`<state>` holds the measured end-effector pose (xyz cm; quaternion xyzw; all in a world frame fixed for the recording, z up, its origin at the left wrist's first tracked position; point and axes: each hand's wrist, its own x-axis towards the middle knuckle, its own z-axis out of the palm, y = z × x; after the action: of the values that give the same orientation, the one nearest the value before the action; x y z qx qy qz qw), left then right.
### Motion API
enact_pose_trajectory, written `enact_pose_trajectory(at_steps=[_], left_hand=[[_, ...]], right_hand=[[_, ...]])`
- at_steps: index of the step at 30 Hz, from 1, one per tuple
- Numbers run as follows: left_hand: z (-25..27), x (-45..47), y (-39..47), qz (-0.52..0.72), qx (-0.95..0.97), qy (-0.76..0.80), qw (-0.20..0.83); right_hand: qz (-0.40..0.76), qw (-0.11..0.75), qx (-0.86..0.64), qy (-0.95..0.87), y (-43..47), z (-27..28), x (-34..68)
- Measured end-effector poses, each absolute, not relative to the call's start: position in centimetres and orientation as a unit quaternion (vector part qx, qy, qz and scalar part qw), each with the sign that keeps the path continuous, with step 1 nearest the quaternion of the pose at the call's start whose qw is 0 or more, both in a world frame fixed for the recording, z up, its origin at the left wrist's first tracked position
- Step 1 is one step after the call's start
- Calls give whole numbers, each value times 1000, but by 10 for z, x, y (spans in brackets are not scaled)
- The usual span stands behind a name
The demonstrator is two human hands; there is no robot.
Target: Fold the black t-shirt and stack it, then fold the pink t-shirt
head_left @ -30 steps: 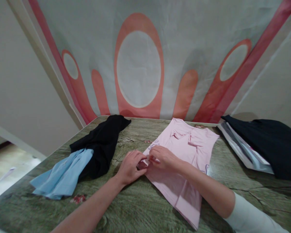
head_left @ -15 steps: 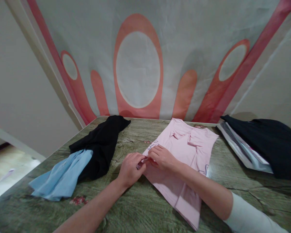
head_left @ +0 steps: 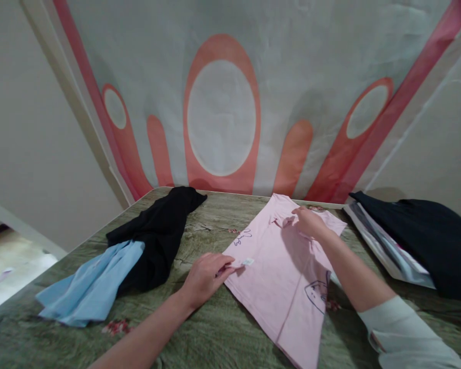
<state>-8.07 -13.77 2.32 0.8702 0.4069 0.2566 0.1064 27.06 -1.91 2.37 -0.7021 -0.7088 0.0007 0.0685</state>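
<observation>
A pink T-shirt lies partly folded on the table, with dark line drawing and lettering on it. My left hand pinches its left edge, close to a small whitish label. Over the far part of the shirt is my right hand, its fingers closed on the bunched cloth there; the fingertips are partly hidden. The gathered fabric under that hand forms several creases.
To the left, a crumpled black garment lies with a light blue cloth against it. At the right edge, a black garment tops a stack of folded or bagged items. A patterned backdrop stands behind the wood-look table.
My right hand has left my left hand's side and moved up and right to the shirt's bunched far part. My left hand stays on the left edge; the label now shows.
</observation>
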Motion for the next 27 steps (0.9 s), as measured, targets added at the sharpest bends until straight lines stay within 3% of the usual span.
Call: enact_pose_trajectory(at_steps=[11, 16, 27], left_hand=[[32, -63, -160, 286, 793, 424, 332], [34, -66, -159, 312, 754, 432, 383], [59, -99, -142, 292, 770, 490, 287]], right_hand=[[-72, -25, -615, -785, -8, 19, 291], [-7, 37, -689, -724, 13, 32, 289], [-4, 26, -643, -766, 116, 84, 200]])
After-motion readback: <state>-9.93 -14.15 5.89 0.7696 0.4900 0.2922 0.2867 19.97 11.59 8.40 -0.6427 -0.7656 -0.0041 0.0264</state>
